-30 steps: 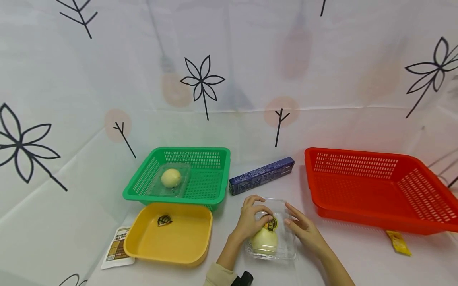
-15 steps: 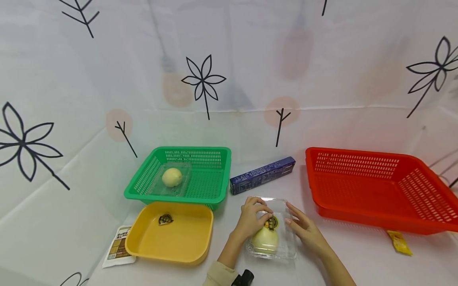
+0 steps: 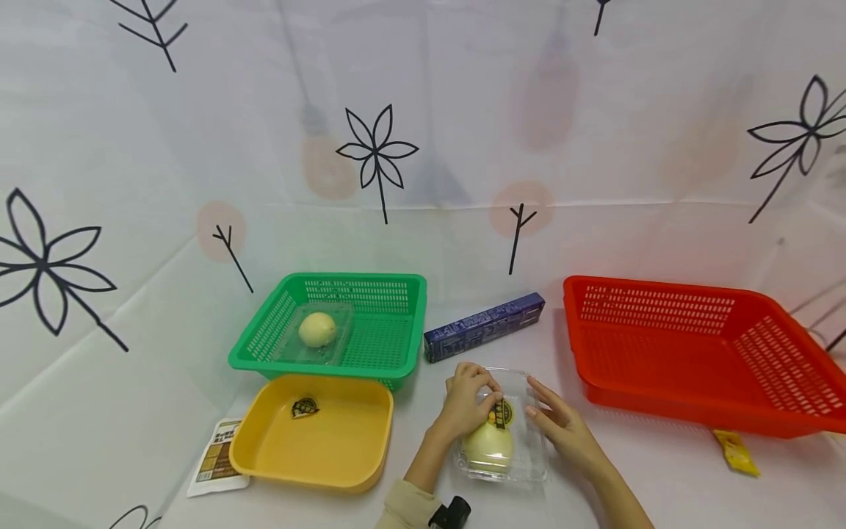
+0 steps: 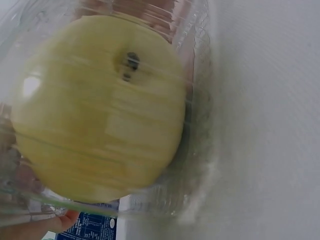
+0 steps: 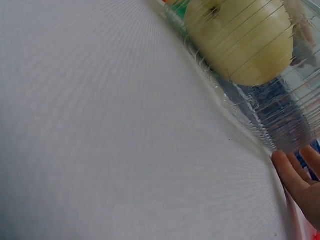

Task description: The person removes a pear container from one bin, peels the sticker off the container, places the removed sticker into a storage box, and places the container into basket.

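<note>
A clear plastic box (image 3: 522, 459) with a pale yellow round fruit (image 3: 489, 447) inside sits on the white table. A black-and-yellow sticker (image 3: 504, 415) shows on its lid. My left hand (image 3: 465, 400) holds the box from the left, fingers curled over the lid and tips at the sticker. At the box's right side, my right hand (image 3: 562, 426) touches the edge with fairly straight fingers. In the left wrist view the fruit (image 4: 100, 110) fills much of the frame behind the plastic. The right wrist view shows fingertips (image 5: 280, 160) at the box's rim.
Behind the box lies a long blue carton (image 3: 485, 327). A green basket (image 3: 390, 334) holds another boxed fruit (image 3: 317, 330). The yellow tray (image 3: 330, 441) holds another sticker (image 3: 305, 408), with a white packet (image 3: 214, 463) beside it. A red basket (image 3: 674, 353) and yellow wrapper (image 3: 736, 452) stand right.
The left hand's fingers shift slightly over the lid near the sticker. The box and the right hand stay in place; the view tilts a little.
</note>
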Action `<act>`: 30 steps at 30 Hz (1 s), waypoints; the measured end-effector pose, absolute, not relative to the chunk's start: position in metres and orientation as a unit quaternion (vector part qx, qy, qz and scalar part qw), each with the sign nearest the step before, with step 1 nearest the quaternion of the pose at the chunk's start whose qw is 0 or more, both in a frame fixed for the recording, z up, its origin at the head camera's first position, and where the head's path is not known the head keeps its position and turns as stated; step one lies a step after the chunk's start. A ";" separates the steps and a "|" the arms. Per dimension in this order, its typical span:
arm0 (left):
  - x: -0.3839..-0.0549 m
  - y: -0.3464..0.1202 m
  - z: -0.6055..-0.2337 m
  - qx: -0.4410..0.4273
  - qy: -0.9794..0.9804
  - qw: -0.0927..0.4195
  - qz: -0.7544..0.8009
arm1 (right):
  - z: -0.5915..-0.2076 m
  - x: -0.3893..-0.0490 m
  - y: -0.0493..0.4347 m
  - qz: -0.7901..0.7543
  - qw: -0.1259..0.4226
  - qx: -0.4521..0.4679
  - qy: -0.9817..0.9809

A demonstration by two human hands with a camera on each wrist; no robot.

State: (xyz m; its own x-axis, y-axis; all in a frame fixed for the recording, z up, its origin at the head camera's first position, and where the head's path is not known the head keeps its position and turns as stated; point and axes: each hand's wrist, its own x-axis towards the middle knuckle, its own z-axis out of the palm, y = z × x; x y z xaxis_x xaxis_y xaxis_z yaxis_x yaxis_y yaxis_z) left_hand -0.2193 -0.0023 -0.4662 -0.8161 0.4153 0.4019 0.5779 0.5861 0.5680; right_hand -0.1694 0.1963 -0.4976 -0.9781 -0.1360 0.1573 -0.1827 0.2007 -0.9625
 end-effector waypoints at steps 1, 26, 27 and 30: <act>-0.220 -0.003 -0.467 -0.282 -0.879 0.111 -0.367 | -0.498 -0.170 0.196 0.624 0.019 0.102 -0.775; -0.221 -0.009 -0.476 -0.315 -0.808 0.138 -0.479 | -0.501 -0.173 0.198 0.609 0.023 0.099 -0.787; -0.221 -0.009 -0.476 -0.314 -0.808 0.139 -0.479 | -0.501 -0.173 0.198 0.608 0.022 0.102 -0.787; -0.221 -0.009 -0.475 -0.313 -0.804 0.138 -0.486 | -0.500 -0.172 0.197 0.608 0.021 0.106 -0.786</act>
State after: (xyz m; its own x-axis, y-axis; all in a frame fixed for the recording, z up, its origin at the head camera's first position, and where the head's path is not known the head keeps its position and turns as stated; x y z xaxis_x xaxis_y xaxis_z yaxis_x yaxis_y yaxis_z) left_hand -0.2212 -0.0087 -0.4754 -0.7653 0.3697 0.5270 0.6384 0.3308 0.6950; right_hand -0.1716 0.1971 -0.5001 -0.9766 -0.1420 0.1614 -0.1919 0.2376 -0.9522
